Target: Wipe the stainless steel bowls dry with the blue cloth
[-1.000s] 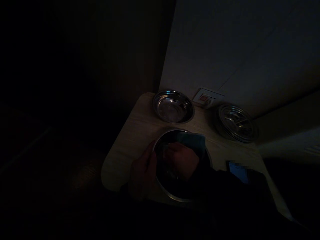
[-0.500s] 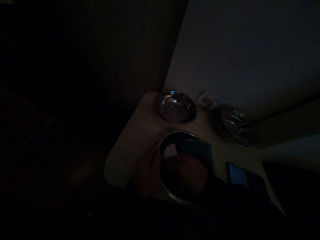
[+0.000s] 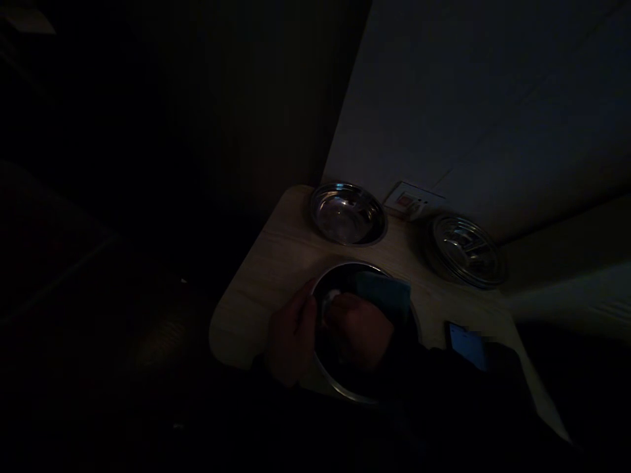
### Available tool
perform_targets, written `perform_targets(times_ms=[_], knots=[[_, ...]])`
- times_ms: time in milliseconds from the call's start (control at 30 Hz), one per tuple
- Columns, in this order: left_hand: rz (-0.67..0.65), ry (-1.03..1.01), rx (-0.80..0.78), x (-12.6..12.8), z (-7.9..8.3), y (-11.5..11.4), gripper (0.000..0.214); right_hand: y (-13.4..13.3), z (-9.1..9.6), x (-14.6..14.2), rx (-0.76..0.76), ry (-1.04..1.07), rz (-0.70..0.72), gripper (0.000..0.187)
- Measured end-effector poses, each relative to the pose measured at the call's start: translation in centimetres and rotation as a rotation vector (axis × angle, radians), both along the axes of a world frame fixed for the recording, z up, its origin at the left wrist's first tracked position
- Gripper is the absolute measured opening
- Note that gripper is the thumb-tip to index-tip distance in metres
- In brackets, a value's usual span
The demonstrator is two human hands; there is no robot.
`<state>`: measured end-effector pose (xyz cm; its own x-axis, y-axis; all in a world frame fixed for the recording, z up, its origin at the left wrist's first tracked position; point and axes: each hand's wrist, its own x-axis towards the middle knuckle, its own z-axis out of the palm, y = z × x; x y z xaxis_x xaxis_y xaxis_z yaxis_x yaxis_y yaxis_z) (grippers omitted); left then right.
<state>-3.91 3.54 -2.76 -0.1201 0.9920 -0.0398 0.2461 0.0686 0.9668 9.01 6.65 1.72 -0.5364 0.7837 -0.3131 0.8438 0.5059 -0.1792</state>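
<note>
Right hand [image 3: 361, 330] has shifted within the bowl [image 3: 345, 381] since half a second ago, drawing toward the left hand [image 3: 292, 334] and covering more of a pale patch [image 3: 332, 295] that showed wider then. Its fingers are curled inside the bowl; their tips are hidden, so I cannot tell how tightly they close or what they have hold of. The left hand is at the bowl's left rim, fingers bent and nearly together, thumb by the edge, holding the rim. A teal cloth [image 3: 385, 295] lies at the bowl's far right side, beyond the right hand.

The bowl sits on a table [image 3: 261, 282]. Beyond it, just apart, is a shiny dish [image 3: 345, 220]; beyond it to the right, stacked plates [image 3: 470, 253]. A lit phone [image 3: 467, 346] lies right of the bowl. Past the bowl, a socket [image 3: 407, 200] is on the wall [image 3: 463, 98].
</note>
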Motion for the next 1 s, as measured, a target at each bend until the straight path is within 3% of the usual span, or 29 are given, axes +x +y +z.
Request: perform_targets(times_ms=[400,567,1000], knots=[[-0.002,-0.004,0.027,0.03,-0.12,-0.21,0.037,0.31,0.33,-0.54,0.015,-0.005,-0.07,0.021],[-0.001,-0.009,0.011,0.1,-0.24,-0.16,0.037,0.19,0.13,-0.44,-0.018,0.037,-0.01,0.019],[0.025,0.003,-0.009,0.07,-0.17,-0.18,0.039,0.07,-0.15,-0.3,0.034,0.047,-0.058,0.021]])
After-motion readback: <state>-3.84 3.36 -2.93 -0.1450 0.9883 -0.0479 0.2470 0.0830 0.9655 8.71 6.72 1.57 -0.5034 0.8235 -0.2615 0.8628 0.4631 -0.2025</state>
